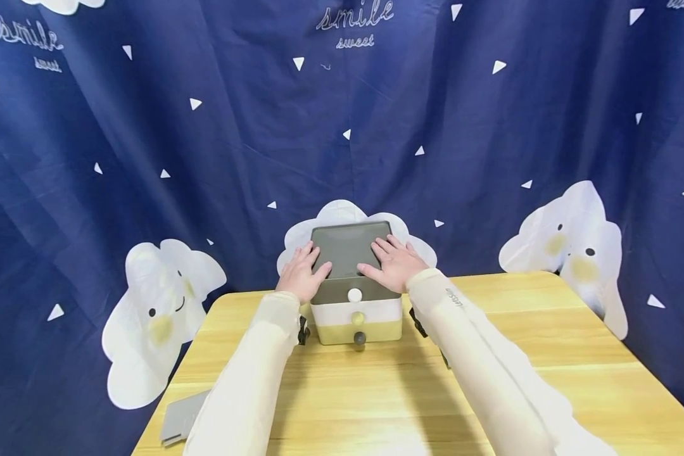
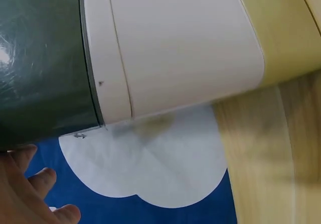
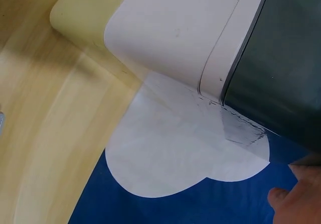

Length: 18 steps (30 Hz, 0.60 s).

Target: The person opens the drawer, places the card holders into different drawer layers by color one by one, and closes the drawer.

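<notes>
A small three-tier drawer box (image 1: 330,313) stands near the far edge of the table, dark green-grey on top, white in the middle and yellow at the bottom. Round knobs mark its front: a white knob (image 1: 354,295), a yellow knob (image 1: 358,318) and a dark knob (image 1: 360,338). My left hand (image 1: 299,275) rests on the top's left edge, thumb extended inward. On the opposite edge lies my right hand (image 1: 396,265), its fingers spread. Both wrist views show the box's dark top tier (image 2: 42,58) close to the fingers, which are partly cut off by the frame.
A flat grey object (image 1: 183,415) lies at the table's front left, partly behind the left sleeve. The wooden table (image 1: 353,399) has rounded far corners. Close behind it hangs a blue curtain (image 1: 251,158) with white clouds. Another small item sits partly hidden beside the right forearm.
</notes>
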### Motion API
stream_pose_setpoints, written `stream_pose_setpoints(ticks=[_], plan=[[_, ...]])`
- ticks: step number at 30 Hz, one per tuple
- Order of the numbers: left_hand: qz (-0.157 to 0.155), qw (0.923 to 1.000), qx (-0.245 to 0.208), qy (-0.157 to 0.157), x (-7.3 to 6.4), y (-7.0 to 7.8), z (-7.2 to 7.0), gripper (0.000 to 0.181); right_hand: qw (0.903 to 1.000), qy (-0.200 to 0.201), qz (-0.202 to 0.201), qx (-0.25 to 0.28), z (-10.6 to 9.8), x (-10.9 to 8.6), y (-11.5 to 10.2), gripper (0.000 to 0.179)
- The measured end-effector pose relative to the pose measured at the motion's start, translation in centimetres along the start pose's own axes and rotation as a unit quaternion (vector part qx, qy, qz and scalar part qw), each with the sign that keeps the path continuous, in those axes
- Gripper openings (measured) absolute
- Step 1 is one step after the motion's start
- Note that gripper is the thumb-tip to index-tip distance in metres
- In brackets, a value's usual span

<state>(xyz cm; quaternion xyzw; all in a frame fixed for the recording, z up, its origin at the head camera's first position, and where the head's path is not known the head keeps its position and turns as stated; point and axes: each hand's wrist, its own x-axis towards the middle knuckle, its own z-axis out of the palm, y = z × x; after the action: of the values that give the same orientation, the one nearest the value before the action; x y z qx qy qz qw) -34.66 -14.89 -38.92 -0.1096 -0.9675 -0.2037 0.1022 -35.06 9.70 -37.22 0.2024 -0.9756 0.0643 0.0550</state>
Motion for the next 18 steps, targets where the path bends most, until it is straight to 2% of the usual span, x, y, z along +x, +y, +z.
stream_pose_setpoints(ticks=[6, 9, 13, 18], plan=[[0.010, 0.9995, 0.009, 0.030, -0.4, -0.4, 0.0, 0.060, 1.0000, 0.000, 0.000, -0.001, 0.3, 0.2, -0.1, 0.094], [0.019, 0.9990, -0.011, 0.038, -1.0, -0.2, -0.3, 0.059, 1.0000, -0.002, 0.001, 0.004, 0.3, 0.2, -0.2, 0.094], [0.045, 0.9955, -0.052, 0.065, -2.0, 0.8, -0.8, 0.056, 0.9999, 0.005, 0.006, 0.006, 0.2, 0.1, 0.0, 0.092], [0.074, 0.9868, -0.081, 0.120, -3.8, 2.4, -0.8, 0.048, 0.9999, 0.004, 0.005, 0.010, 0.0, 0.1, 0.0, 0.089]])
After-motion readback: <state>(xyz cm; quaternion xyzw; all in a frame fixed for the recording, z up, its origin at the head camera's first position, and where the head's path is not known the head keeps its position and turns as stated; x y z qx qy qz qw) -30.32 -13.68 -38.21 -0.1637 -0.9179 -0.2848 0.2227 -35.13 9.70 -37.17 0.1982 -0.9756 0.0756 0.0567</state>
